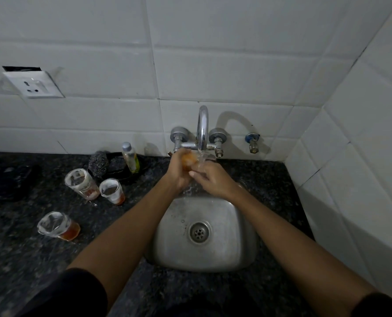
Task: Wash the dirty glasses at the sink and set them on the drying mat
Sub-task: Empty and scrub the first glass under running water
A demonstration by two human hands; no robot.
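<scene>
Early yet; at frame centre the left hand (179, 173) grips one glass (189, 162) under the running tap (202, 126), the right hand (213, 178) curled on it; three dirty glasses (82, 183) wait at left; no mat visible.

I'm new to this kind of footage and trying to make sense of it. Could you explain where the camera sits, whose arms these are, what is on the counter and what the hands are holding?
There is no machine here. A camera worn on a person's head looks down at their own two arms. The left hand holds a glass with an orange tint under running water from the tap, and the right hand touches it, over a small steel sink. On the dark stone counter to the left, three dirty glasses wait: a tall one, a shorter one and a nearer one, each with brownish liquid at the bottom. Behind them are a scrubber and a small bottle.
</scene>
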